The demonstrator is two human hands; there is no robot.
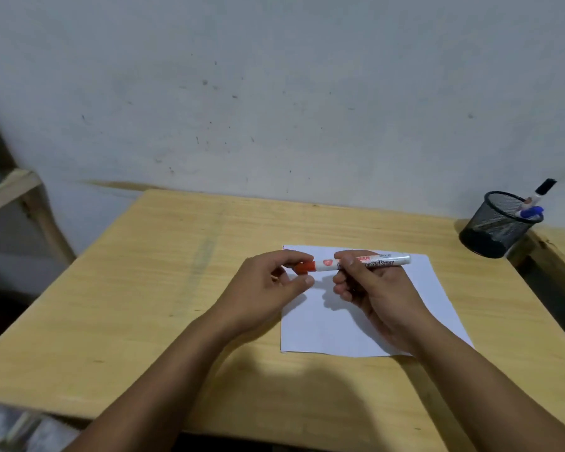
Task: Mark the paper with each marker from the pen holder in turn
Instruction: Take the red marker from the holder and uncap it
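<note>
A white marker with a red cap [327,264] lies level above the white paper [323,327], held between both hands. My right hand [375,288] grips its white barrel. My left hand [268,288] pinches the red cap [305,267] with thumb and fingers; the cap sits on the marker. The black mesh pen holder [496,226] stands at the table's far right, with a black-capped marker [542,190] and a blue-capped marker [532,213] leaning in it. The visible part of the paper bears no mark.
The light wooden table [177,288] backs onto a scuffed grey-white wall. A wooden frame [36,207] stands off the left edge. The table's right edge drops away just past the pen holder. Blurred grey objects [17,425] lie at the bottom left.
</note>
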